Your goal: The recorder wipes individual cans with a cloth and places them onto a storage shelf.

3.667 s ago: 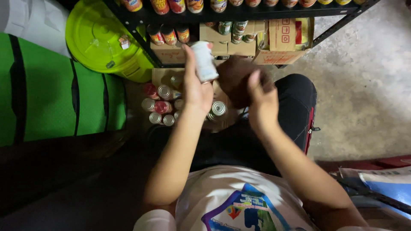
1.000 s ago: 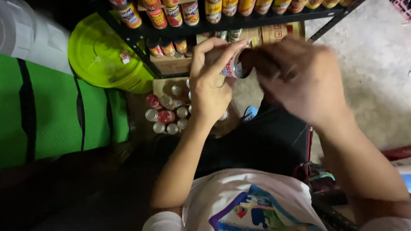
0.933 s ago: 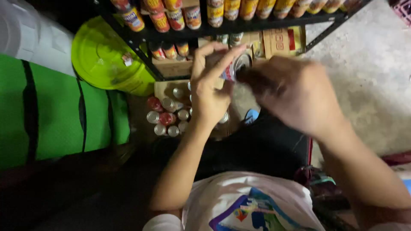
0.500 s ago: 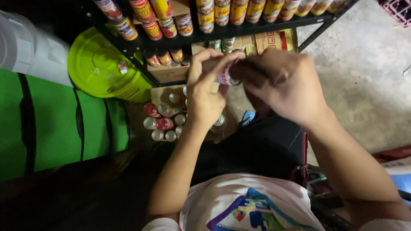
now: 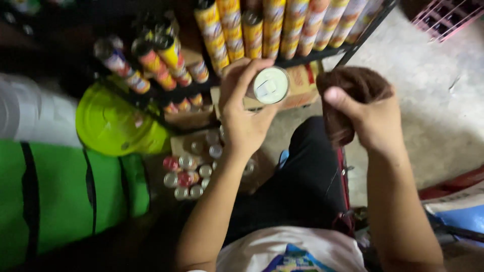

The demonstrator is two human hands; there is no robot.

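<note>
Head view: concrete floor, stocked shelf rack

This looks like a small shop's stockroom. A black metal shelf rack carries rows of identical yellow and orange labelled cans, cardboard cartons sit beneath, more cans stand in an open box on the bare concrete floor, beside a lime-green bucket lid.

Can body hidden behind left hand; only its pale end shows. Shelf cans above it cut off by top edge, labels blurred. Right hand covers part of brown cloth.
</note>
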